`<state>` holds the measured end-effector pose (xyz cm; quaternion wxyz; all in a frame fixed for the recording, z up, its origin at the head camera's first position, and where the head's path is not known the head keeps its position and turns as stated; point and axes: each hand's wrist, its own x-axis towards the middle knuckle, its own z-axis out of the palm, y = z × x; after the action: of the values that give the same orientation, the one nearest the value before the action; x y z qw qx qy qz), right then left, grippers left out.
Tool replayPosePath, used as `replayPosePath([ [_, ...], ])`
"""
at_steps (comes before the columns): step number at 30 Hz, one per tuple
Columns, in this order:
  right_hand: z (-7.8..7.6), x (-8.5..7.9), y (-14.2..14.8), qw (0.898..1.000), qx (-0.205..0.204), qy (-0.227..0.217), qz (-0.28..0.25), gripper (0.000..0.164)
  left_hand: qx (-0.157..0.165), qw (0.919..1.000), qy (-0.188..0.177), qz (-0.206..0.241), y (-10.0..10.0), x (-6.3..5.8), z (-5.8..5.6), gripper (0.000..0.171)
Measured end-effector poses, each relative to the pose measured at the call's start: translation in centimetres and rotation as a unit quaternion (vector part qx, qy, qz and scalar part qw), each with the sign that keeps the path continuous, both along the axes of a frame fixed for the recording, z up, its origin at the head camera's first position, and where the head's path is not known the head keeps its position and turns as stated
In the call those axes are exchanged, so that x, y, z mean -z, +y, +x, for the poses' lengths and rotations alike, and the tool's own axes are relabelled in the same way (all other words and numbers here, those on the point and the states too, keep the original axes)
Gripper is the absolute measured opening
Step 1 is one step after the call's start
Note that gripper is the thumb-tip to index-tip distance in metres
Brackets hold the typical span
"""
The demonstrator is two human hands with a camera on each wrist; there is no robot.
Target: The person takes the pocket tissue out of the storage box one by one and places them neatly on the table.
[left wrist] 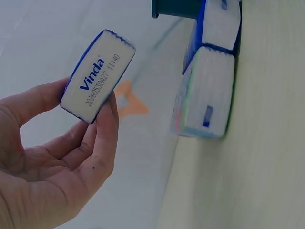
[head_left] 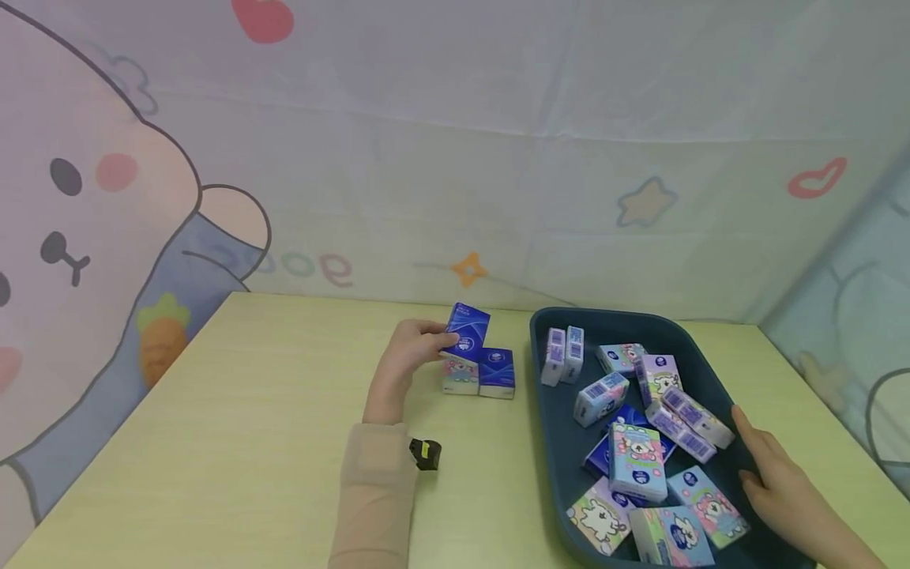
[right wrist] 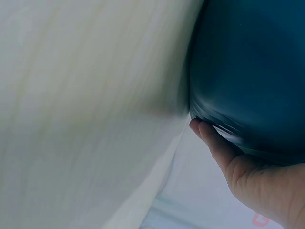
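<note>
My left hand [head_left: 412, 354] pinches a blue tissue packet [head_left: 469, 324] between thumb and fingers, its white end marked "Vinda" in the left wrist view. The held packet [left wrist: 97, 76] is tilted and raised above two packets side by side on the table: a pastel cartoon one [head_left: 460, 379] and a blue one [head_left: 497, 373]. At the right, my right hand [head_left: 785, 494] holds the rim of a dark blue-green plastic bin [head_left: 536, 395], thumb on the inner side, fingers along the outside [right wrist: 217, 143]. Inside the bin lie several cartoon packets [head_left: 637, 458] and a few blue ones, partly covered.
The pale yellow table [head_left: 284, 411] ends at a printed cloth backdrop [head_left: 441, 182] behind the packets. The bin stands close to that back edge. A small black device [head_left: 426, 454] sits at my left wrist. A dark cable [head_left: 870, 419] hangs at the far right.
</note>
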<state>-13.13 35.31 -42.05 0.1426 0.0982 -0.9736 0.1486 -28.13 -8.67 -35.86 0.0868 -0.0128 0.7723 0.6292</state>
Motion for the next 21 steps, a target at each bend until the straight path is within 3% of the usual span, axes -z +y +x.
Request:
replayPosePath([
  [7,0.1,0.1,0.3,1.000,-0.005,0.016,0.005,0.098,-0.017,0.9989,-0.044,0.003,-1.7,1.1,-0.6,0.048],
  [21,0.0,-0.3,-0.1,1.000,0.006,-0.022,-0.003,0.094,-0.045,0.9967,-0.067,-0.005,-3.6,1.8,-0.6,0.049],
])
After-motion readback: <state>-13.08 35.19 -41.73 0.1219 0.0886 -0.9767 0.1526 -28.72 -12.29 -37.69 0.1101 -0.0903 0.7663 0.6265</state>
